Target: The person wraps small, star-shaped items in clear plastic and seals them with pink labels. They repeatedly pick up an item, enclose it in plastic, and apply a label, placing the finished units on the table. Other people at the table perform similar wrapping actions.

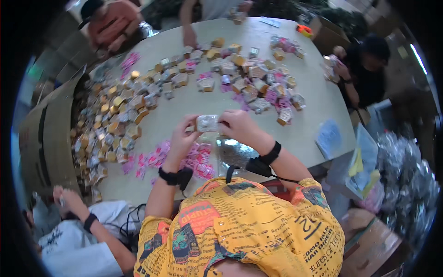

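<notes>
My left hand [183, 138] and my right hand [242, 128] meet over the near middle of the table. Between them is a small whitish-silver packet [207, 123] with a shiny clear wrap. The left fingers pinch one end of it, and the right fingertips close on the other. Just below the hands lies a stack of clear shiny bags [233, 154]. Beside it, under my left forearm, spread many small pink packets [198, 161]. What is inside the held packet is too small to make out.
Gold and silver small boxes [117, 108] pile up at left by a large cardboard box [48, 134]. More boxes [256, 71] lie farther off. Other people work around the pale table [184, 99]. A blue plastic bag [328, 138] sits at the right edge, near a clear-bag heap [406, 175].
</notes>
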Demonstrator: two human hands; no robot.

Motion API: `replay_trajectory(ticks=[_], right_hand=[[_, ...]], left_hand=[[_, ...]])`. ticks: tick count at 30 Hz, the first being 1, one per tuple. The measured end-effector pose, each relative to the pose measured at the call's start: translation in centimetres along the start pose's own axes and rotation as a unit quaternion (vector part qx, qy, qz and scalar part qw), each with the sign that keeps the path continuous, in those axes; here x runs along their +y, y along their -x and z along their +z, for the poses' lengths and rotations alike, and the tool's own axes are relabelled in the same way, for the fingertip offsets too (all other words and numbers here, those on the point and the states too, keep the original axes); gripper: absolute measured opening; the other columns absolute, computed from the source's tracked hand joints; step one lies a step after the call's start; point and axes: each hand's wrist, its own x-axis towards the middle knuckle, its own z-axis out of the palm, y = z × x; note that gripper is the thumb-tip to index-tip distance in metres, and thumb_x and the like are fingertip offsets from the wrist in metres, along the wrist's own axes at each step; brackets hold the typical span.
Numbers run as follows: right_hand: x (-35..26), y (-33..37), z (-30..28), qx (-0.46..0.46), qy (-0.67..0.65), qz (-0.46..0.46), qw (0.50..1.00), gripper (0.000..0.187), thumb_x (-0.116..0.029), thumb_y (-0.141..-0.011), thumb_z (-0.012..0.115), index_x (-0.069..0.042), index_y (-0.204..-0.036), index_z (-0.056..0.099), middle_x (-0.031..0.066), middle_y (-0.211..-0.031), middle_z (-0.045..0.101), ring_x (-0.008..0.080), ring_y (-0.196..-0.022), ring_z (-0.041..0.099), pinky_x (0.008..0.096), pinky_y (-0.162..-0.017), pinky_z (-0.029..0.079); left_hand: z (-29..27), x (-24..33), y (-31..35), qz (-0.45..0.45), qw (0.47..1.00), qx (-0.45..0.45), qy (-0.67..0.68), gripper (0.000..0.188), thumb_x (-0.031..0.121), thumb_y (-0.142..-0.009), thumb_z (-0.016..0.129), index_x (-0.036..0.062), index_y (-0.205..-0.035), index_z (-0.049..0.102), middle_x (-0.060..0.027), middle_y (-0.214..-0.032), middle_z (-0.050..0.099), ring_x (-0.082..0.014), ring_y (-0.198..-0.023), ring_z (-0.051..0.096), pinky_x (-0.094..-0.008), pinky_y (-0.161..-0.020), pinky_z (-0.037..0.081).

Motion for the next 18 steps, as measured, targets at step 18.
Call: replay_trajectory(ticks=[18], right_hand=[[3.5, 2.5, 2.6, -0.1, -0.527, 0.279, 0.796, 0.012, -0.009, -0.08, 0.069, 0.002, -0.08, 0.065, 0.0069, -0.067, 0.064, 0.009, -0.053, 0.058, 0.0196, -0.048, 0.045]], left_hand=[[0.0, -3.0, 1.3, -0.054, 0.991, -0.089, 0.08, 0.046, 0.0, -0.073, 0.065, 0.002, -0.118, 0.055, -0.0064, -0.109, 0.061, -0.0172, -0.099, 0.058, -0.0279, -0.079, 0.049]])
